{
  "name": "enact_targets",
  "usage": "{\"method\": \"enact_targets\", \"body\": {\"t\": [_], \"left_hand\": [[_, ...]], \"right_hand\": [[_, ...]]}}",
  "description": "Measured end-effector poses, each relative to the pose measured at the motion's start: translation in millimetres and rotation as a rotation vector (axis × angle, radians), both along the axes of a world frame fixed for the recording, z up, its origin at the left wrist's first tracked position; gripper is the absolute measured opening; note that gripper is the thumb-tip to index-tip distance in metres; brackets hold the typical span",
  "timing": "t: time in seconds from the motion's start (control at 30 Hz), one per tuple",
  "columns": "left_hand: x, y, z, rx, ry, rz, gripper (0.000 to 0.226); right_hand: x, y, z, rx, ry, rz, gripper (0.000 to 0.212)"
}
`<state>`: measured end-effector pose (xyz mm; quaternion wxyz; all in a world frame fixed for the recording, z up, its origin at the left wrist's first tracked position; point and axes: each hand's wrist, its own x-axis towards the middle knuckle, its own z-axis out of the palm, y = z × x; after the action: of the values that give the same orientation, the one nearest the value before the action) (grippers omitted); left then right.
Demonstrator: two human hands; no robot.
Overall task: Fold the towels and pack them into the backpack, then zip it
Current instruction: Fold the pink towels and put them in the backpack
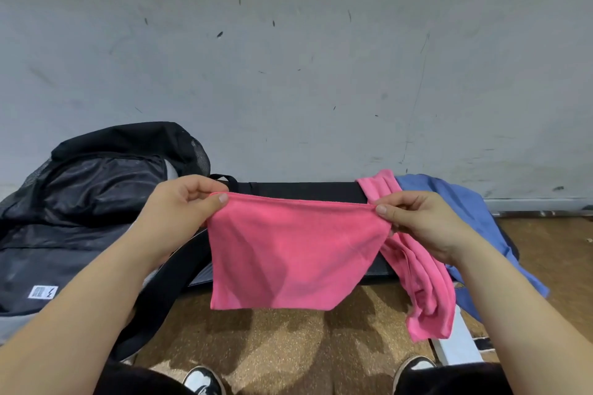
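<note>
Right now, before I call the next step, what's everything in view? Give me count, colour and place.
held towel: 1, pink, stretched in the air between both hands, top edge taut
second towel: 1, pink, crumpled, draped over the bench's right end
blue cloth: 1, blue, bunched at the right, beside the second towel
backpack: 1, black, on the left
bench: 1, black, against the wall
floor: speckled brown
wall: grey, scuffed
shoes: 2, black and white, bottom edge
left hand: pinching the held towel's left corner
right hand: pinching its right corner
</note>
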<state>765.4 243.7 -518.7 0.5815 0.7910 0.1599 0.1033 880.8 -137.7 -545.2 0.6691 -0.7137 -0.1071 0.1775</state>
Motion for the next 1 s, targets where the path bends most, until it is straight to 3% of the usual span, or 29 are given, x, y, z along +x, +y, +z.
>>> {"method": "enact_targets", "body": {"t": [0.07,0.47,0.6,0.7,0.77,0.83,0.9,1.0], "left_hand": [[-1.9,2.8,1.2,-0.004,0.018,-0.032,0.008],[-12.0,18.5,11.3,-0.049,0.089,-0.191,0.011],[-13.2,18.0,11.7,0.138,0.195,-0.255,0.015],[-12.0,16.1,11.4,0.084,0.16,-0.231,0.024],[-10.2,16.0,11.1,0.156,0.179,-0.246,0.032],[-7.1,15.7,6.7,0.29,0.257,-0.296,0.024],[-3.0,14.0,2.5,0.382,0.305,-0.322,0.011],[10.0,7.8,-1.6,0.438,0.201,-0.118,0.008]], "right_hand": [[0.3,0.5,-0.8,-0.018,-0.01,-0.011,0.01],[-6.6,-6.4,12.6,-0.288,-0.042,0.211,0.011],[-6.9,-6.2,13.9,-0.372,-0.067,0.168,0.019],[-8.1,-3.7,17.5,-0.436,-0.081,0.175,0.03],[-10.2,-2.6,23.1,-0.559,-0.124,0.218,0.026],[-12.1,0.7,24.5,-0.704,-0.168,0.259,0.017],[-12.2,5.2,22.9,-0.801,-0.242,0.19,0.014],[-6.9,17.9,18.3,-0.742,-0.39,-0.138,0.01]]}}
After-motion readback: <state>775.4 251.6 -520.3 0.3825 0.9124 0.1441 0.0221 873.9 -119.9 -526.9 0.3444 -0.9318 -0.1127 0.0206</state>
